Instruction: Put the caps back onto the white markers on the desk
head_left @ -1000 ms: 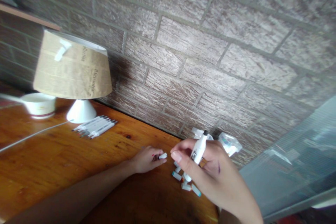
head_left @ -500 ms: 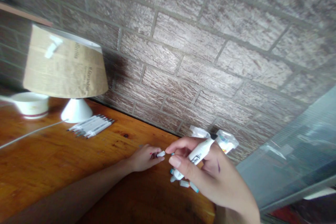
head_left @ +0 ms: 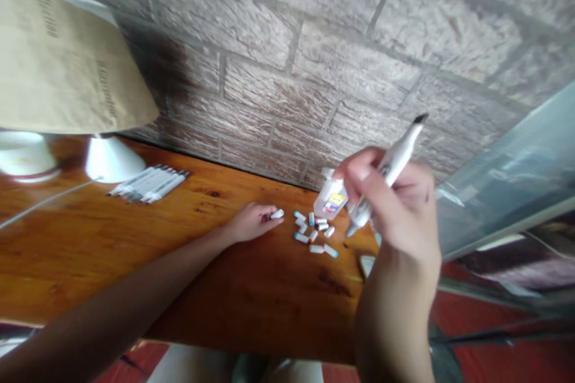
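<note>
Head: cap (head_left: 277, 214) in left hand (head_left: 250, 223), blurry-lettered marker (head_left: 401, 152) in right hand (head_left: 398, 203)

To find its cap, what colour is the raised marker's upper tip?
The upper tip looks black, best seen in the head view.

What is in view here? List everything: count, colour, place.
lamp: one, tan shade, white base, left
cord: one, white, left of lamp base
container: one, white with red band, far left
row of markers: several, white, right of lamp
loose caps: about eleven, white, some teal or orange ends, centre
bottle: one, clear, yellow-blue label, behind caps
flat object: one, pale, partly behind right forearm
table: one, orange-brown wood
wall: one, grey-brown brick
panel: one, blue-grey, right
floor: red, below
left hand: one, holding white cap
right hand: one, holding dark-tipped white marker
</note>
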`<state>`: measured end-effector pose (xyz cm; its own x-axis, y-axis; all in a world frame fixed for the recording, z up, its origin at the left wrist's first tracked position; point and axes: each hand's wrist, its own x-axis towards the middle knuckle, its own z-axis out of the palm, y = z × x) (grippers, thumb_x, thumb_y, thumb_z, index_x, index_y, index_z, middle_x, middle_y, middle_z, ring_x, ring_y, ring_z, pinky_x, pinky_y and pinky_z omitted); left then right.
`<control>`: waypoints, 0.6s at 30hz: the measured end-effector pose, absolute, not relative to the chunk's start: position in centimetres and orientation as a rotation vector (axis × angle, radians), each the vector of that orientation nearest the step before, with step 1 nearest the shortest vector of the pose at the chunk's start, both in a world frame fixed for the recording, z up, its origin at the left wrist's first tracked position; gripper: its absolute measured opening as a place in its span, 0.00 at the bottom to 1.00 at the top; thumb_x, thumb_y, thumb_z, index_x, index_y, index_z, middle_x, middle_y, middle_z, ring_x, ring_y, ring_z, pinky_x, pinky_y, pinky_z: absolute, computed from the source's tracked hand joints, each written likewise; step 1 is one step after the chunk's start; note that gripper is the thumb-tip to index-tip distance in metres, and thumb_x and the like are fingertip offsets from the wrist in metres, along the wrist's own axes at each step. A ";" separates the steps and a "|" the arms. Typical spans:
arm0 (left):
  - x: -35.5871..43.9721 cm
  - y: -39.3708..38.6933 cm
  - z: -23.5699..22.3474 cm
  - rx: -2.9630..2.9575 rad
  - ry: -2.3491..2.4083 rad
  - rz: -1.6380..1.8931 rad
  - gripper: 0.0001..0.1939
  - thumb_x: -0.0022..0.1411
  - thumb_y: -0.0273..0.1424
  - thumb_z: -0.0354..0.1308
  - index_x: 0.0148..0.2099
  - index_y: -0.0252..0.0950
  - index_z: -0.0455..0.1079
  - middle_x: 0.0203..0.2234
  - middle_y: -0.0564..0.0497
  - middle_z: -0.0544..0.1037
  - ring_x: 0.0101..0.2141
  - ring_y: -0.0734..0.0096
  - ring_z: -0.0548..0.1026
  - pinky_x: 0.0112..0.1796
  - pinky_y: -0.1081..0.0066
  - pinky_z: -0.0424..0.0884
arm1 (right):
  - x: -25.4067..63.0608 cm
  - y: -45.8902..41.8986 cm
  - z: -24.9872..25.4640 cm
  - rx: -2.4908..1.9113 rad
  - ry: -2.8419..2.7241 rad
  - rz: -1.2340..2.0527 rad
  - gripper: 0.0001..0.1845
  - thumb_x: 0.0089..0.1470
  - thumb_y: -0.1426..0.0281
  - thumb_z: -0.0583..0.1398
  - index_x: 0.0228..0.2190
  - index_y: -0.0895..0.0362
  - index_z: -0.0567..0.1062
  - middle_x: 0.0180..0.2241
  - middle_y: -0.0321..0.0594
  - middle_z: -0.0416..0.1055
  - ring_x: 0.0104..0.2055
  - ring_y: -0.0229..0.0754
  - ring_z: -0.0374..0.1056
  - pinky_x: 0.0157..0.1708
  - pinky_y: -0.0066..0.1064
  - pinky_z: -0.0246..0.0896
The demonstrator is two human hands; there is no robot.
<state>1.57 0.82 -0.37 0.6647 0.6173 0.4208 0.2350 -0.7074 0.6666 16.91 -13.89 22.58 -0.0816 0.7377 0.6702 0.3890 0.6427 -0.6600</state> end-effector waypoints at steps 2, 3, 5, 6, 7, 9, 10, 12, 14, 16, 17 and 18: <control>1.6 1.0 -0.6 2.303 0.673 0.800 0.18 0.66 0.44 0.54 0.32 0.35 0.69 0.21 0.57 0.69 0.23 0.78 0.66 0.27 0.77 0.58 | 18.3 -13.2 22.1 -0.908 -1.534 0.252 0.15 0.58 0.58 0.63 0.26 0.55 0.75 0.22 0.32 0.67 0.19 0.30 0.57 0.19 0.26 0.51; 1.7 1.0 -0.7 2.306 0.680 0.781 0.18 0.66 0.44 0.54 0.32 0.35 0.69 0.21 0.57 0.69 0.23 0.77 0.66 0.27 0.77 0.58 | 19.1 -12.8 21.6 -0.962 -1.499 0.248 0.17 0.60 0.56 0.61 0.27 0.54 0.75 0.20 0.30 0.64 0.18 0.30 0.55 0.19 0.26 0.50; 1.7 1.1 -0.9 2.308 0.681 0.763 0.18 0.66 0.45 0.53 0.33 0.35 0.70 0.21 0.57 0.69 0.23 0.77 0.66 0.27 0.76 0.58 | 20.4 -11.9 19.8 -1.019 -1.426 0.314 0.19 0.60 0.52 0.59 0.27 0.54 0.75 0.17 0.29 0.59 0.17 0.31 0.54 0.18 0.26 0.48; 1.7 1.1 -0.9 2.310 0.680 0.762 0.19 0.66 0.46 0.53 0.33 0.35 0.70 0.21 0.57 0.70 0.23 0.77 0.66 0.27 0.76 0.58 | 20.9 -11.4 18.6 -1.039 -1.371 0.372 0.20 0.59 0.52 0.60 0.27 0.54 0.76 0.16 0.28 0.58 0.16 0.30 0.53 0.18 0.26 0.47; 1.7 1.1 -0.9 2.314 0.675 0.765 0.19 0.66 0.46 0.53 0.33 0.35 0.70 0.21 0.57 0.70 0.23 0.77 0.66 0.27 0.76 0.58 | 21.2 -10.9 17.2 -1.082 -1.329 0.426 0.21 0.58 0.51 0.60 0.26 0.55 0.76 0.15 0.28 0.58 0.16 0.30 0.52 0.18 0.26 0.46; 1.6 1.0 -0.8 2.325 0.666 0.785 0.19 0.66 0.46 0.53 0.33 0.35 0.70 0.22 0.57 0.70 0.24 0.77 0.66 0.28 0.76 0.58 | 21.6 -10.0 13.9 -1.178 -1.265 0.522 0.24 0.55 0.48 0.61 0.25 0.56 0.76 0.15 0.29 0.59 0.15 0.30 0.53 0.17 0.26 0.45; 1.6 1.0 -0.8 2.329 0.659 0.794 0.19 0.66 0.46 0.53 0.33 0.35 0.70 0.22 0.56 0.71 0.24 0.77 0.66 0.28 0.76 0.58 | 21.6 -9.5 12.2 -1.227 -1.239 0.552 0.24 0.54 0.48 0.61 0.25 0.56 0.76 0.15 0.29 0.60 0.16 0.31 0.54 0.17 0.26 0.46; 1.6 1.0 -0.7 2.334 0.643 0.807 0.19 0.66 0.46 0.53 0.34 0.35 0.71 0.23 0.56 0.72 0.24 0.77 0.66 0.28 0.76 0.59 | 21.3 -8.8 9.2 -1.295 -1.153 0.570 0.26 0.52 0.46 0.61 0.22 0.57 0.75 0.15 0.29 0.60 0.16 0.31 0.54 0.17 0.26 0.47; 1.7 1.0 -0.6 2.338 0.629 0.815 0.19 0.66 0.45 0.54 0.35 0.35 0.73 0.24 0.55 0.74 0.24 0.76 0.67 0.28 0.76 0.60 | 20.9 -8.4 7.1 -1.360 -1.070 0.572 0.27 0.49 0.45 0.62 0.21 0.57 0.74 0.14 0.29 0.59 0.16 0.31 0.53 0.17 0.26 0.47; 1.7 1.0 -0.5 2.339 0.615 0.826 0.18 0.65 0.45 0.56 0.38 0.35 0.76 0.26 0.54 0.77 0.25 0.75 0.69 0.29 0.76 0.61 | 20.4 -8.3 6.0 -1.404 -1.063 0.598 0.27 0.47 0.45 0.64 0.21 0.58 0.74 0.14 0.29 0.60 0.16 0.31 0.54 0.17 0.26 0.49; 1.8 1.1 -0.6 2.335 0.610 0.828 0.17 0.64 0.44 0.57 0.40 0.35 0.77 0.28 0.53 0.79 0.26 0.75 0.70 0.30 0.76 0.62 | 20.2 -8.3 5.8 -1.415 -1.076 0.624 0.27 0.46 0.45 0.64 0.21 0.58 0.74 0.14 0.29 0.60 0.16 0.30 0.55 0.17 0.25 0.50; 1.8 1.1 -0.6 2.331 0.605 0.821 0.17 0.64 0.44 0.58 0.41 0.36 0.77 0.29 0.53 0.80 0.27 0.74 0.71 0.31 0.76 0.63 | 20.1 -8.4 5.7 -1.418 -1.093 0.660 0.27 0.46 0.45 0.64 0.22 0.58 0.75 0.14 0.29 0.61 0.16 0.31 0.55 0.17 0.25 0.51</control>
